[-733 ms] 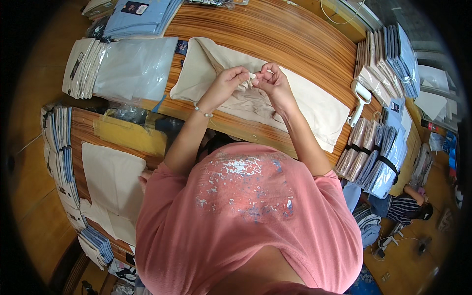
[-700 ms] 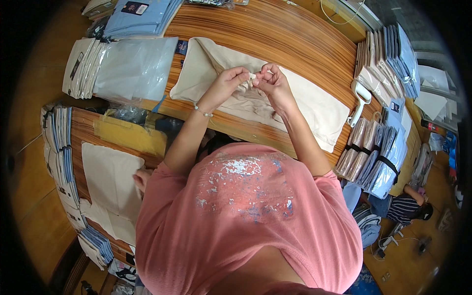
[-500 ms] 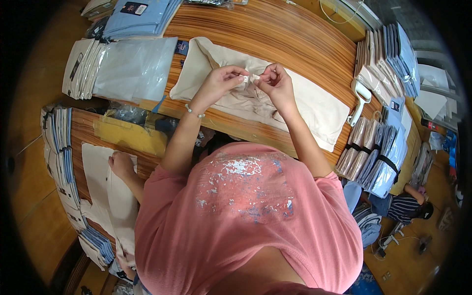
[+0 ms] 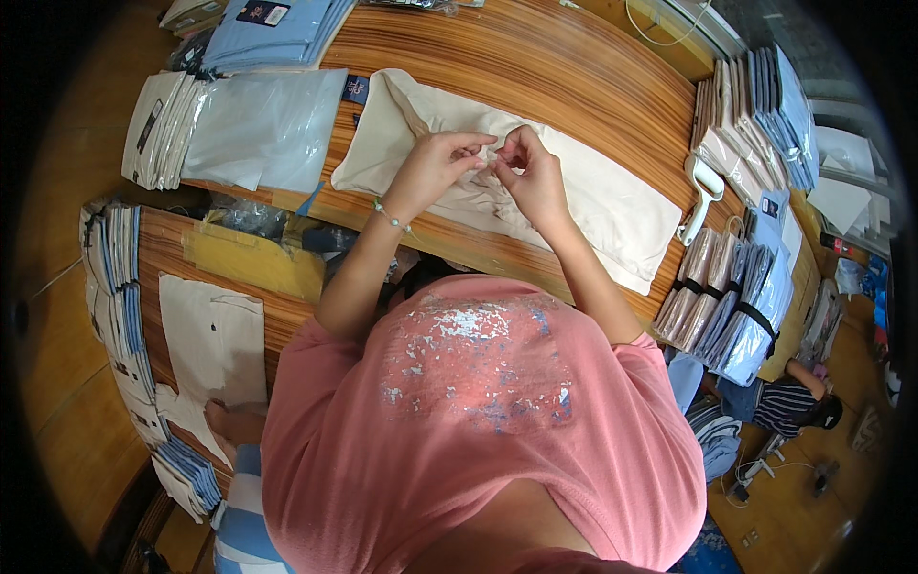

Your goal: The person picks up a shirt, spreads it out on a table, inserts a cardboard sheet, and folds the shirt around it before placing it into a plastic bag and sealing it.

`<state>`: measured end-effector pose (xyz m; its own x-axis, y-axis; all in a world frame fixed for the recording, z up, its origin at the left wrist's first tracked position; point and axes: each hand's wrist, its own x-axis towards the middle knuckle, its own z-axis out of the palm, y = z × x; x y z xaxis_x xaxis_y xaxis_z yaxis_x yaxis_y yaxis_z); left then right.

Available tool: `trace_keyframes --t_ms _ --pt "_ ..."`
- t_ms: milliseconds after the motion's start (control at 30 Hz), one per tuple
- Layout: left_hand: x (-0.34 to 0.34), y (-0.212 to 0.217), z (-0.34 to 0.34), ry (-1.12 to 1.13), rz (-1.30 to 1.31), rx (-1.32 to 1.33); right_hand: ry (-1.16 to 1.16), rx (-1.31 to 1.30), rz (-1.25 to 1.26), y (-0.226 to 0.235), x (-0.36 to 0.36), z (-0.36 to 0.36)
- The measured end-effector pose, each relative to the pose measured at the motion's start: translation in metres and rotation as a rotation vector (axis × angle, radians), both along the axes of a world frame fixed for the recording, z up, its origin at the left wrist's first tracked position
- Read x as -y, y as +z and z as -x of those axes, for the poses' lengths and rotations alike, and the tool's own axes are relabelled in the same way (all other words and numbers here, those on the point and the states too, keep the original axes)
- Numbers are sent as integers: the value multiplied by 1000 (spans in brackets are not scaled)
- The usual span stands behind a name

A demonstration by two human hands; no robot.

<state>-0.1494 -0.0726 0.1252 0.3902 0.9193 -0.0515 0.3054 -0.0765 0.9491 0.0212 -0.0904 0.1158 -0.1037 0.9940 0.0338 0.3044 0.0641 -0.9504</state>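
Observation:
A beige garment [image 4: 612,206] lies stretched across the wood-grain table, its middle bunched up under my hands. My left hand [image 4: 442,167] has thumb and fingers pinched on a bit of the bunched cloth. Close beside it, my right hand [image 4: 532,180] pinches the same spot, fingertips nearly touching those of the left. The small piece between the fingertips is mostly hidden, so I cannot make out which part of the garment it is. A beaded bracelet [image 4: 393,220] circles my left wrist.
Left stand folded beige garments [image 4: 158,134] beside clear plastic bags [image 4: 263,129]. A white lint roller [image 4: 704,191] lies at the right, near bagged stacks [image 4: 712,292]. A co-worker's hand [image 4: 228,421] rests by a folded beige garment [image 4: 212,330] on the side table [image 4: 277,263].
My left hand has shifted slightly right, and the fingertips of both hands have come closer together. The co-worker's hand has moved back toward the near end of the side table.

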Motion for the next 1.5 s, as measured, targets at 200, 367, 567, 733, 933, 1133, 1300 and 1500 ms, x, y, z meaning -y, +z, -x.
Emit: trace_keyframes --t_ms 200,367,567,733,933,1133,1300,1500 --pt "-3 -10 2 -45 -35 -22 17 -109 44 -7 -2 -6" --pt "-1 -20 1 18 18 52 -20 -127 37 -16 -2 -6" --pt "3 -11 -3 72 12 -7 -117 -2 -63 -4 4 4" --pt "3 -13 -4 89 -11 -27 -138 36 -97 -4 8 9" --pt "-1 -38 -7 159 -337 -14 -132 20 -41 -4 1 9" --pt "-4 -18 -6 153 -301 2 -131 47 -109 -2 -3 6" --pt "-2 -18 -14 261 -380 7 -168 -37 -128 2 -2 12" --pt "-6 -22 -13 292 -402 57 -20 274 -290 0 -8 7"
